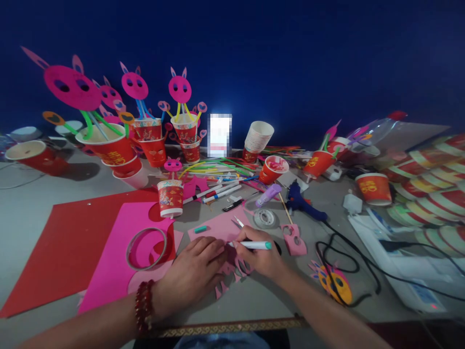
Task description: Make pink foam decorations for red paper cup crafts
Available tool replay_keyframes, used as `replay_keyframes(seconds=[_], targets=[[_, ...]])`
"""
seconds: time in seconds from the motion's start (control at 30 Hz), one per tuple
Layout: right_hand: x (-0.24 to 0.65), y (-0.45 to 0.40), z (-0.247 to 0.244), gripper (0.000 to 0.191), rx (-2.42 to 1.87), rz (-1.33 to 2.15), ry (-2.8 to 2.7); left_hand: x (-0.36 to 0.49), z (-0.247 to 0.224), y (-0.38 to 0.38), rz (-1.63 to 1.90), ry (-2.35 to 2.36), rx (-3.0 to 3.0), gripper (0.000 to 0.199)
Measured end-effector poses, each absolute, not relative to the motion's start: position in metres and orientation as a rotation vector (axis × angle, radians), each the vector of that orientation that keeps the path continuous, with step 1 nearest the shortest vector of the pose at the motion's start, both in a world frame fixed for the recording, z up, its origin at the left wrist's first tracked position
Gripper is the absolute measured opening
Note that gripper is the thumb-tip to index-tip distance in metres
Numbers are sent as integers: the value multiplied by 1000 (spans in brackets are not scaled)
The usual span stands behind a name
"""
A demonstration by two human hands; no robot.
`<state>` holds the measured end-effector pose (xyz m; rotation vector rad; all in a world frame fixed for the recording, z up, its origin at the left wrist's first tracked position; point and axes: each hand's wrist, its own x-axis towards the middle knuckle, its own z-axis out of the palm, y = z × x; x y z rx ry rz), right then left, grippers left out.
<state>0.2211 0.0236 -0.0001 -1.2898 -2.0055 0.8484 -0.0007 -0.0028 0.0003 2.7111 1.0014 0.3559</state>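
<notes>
The right hand (259,257) pinched a marker (258,245), its tip hard to make out beside the left hand (198,264), which lay loosely bent over pink cutouts (242,267), its grip unclear. Scissors (238,222) showed beyond, partly hidden by the right hand.

On my feed the white marker (256,245) with a teal end is held nearly level, tip pointing left; a teal cap (200,229) lies loose on the pink sheet (222,224).

Small craft workshop or hobby corner indicated: grey table (265,306) strewn with supplies. Left of the glue gun (304,204), markers (225,193) and cut pink pieces (221,289) are seen; farther left, cups topped with rabbit faces (135,86).
</notes>
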Motion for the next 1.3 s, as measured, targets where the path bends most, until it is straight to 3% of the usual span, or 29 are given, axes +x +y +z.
replay_keyframes(seconds=[1.3], targets=[[223,25,4,21,-1320,877,-1912,0,4,-2,376,988,2723,33]])
